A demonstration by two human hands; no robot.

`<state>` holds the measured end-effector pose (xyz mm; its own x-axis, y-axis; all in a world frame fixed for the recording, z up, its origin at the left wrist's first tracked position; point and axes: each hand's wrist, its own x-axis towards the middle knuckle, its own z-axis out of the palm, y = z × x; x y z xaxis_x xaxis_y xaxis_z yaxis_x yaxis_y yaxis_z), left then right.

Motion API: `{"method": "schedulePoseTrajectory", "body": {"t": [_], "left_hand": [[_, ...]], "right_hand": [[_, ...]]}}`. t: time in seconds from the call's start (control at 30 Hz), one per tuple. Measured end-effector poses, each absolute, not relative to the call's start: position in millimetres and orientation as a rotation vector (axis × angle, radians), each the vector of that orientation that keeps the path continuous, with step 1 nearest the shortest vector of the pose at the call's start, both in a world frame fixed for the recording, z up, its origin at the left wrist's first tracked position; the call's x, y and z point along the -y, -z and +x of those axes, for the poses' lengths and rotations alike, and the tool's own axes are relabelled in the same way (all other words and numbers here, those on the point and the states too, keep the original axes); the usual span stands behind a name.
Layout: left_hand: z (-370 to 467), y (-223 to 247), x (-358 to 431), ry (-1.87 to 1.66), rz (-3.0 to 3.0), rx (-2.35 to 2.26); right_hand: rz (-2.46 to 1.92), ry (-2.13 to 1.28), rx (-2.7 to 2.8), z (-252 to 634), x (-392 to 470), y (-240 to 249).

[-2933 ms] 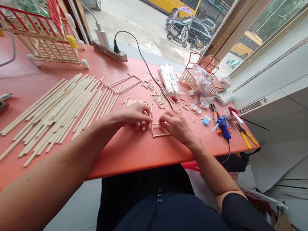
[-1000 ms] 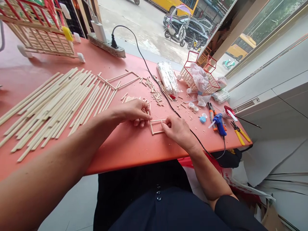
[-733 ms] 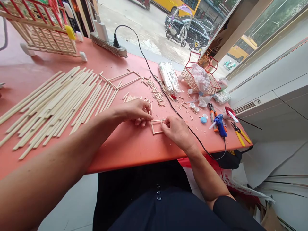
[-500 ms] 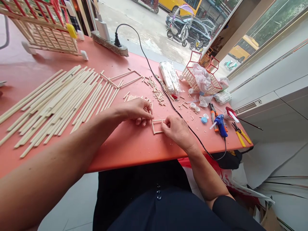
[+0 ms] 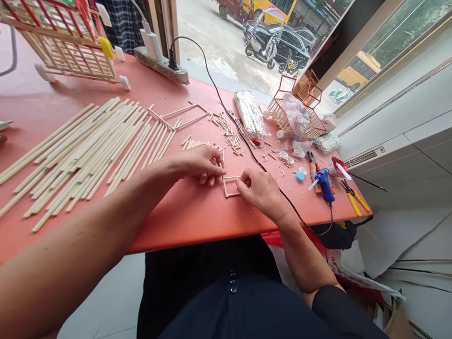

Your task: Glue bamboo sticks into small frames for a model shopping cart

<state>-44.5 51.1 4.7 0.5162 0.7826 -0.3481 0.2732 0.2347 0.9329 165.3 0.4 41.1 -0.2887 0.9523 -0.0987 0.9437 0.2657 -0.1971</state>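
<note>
Near the front edge of the red table point(image 5: 197, 221) lies a small frame of thin wooden sticks point(image 5: 232, 194). My left hand point(image 5: 205, 162) pinches the frame's upper left part, its fingers closed around a stick. On the other side, my right hand point(image 5: 256, 188) has thumb and index finger pressed together at the right part of the frame, partly hiding it. Short cut stick pieces point(image 5: 233, 140) are scattered just beyond the hands. A larger stick frame point(image 5: 190, 115) lies farther back.
Many long sticks point(image 5: 81, 150) cover the left. A black cable point(image 5: 215, 84) crosses to a power strip point(image 5: 162, 66). A blue glue gun point(image 5: 323, 182), yellow pliers point(image 5: 355, 197) and a stick basket point(image 5: 294, 113) stand or lie right. Another stick model point(image 5: 70, 52) is back left.
My right hand has shifted very slightly left along the frame. My left hand stays in place. A dark checked cloth shows more at the back left.
</note>
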Motion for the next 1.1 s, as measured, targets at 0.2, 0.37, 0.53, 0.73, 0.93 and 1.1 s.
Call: {"method": "schedulePoseTrajectory", "body": {"t": [0.2,0.37,0.53,0.73,0.93,1.1], "left_hand": [[-44,-4,-52,-0.441,1.332,-1.017],[-44,-4,-52,-0.444,1.328,-1.023],[-44,-4,-52,-0.441,1.335,-1.029],[-45,-3,-52,-0.442,1.340,-1.038],[-46,-2,-52,-0.442,1.342,-1.042],[-44,-5,-51,-0.448,1.339,-1.056]], "right_hand": [[-1.749,-0.410,2.554,161,1,-41],[-1.807,-0.416,2.521,158,1,-38],[-1.811,-0.425,2.491,158,1,-35],[-1.784,-0.435,2.480,158,-1,-33],[-1.772,-0.405,2.481,158,-1,-32],[-1.782,-0.412,2.485,157,-1,-32]]}}
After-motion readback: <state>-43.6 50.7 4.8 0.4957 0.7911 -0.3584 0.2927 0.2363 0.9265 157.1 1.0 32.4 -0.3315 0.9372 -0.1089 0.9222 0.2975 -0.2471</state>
